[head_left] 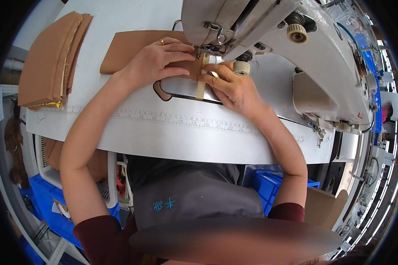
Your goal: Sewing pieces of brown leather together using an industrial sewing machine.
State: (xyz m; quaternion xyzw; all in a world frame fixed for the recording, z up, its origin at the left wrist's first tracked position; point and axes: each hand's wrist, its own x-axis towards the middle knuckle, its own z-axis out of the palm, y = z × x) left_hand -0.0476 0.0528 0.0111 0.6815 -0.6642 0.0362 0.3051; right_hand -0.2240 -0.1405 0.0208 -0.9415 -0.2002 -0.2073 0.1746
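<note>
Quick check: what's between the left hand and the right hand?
In the head view, part of the brown piece and the pale strip at its right edge lie between left hand and right hand.

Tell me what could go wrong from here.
The left hand has fingertips close to the sewing machine's stitching area, so a finger might get caught.
The narrow pale strip runs beneath the right hand's fingers; it could skew against the brown piece if they slip.
</note>
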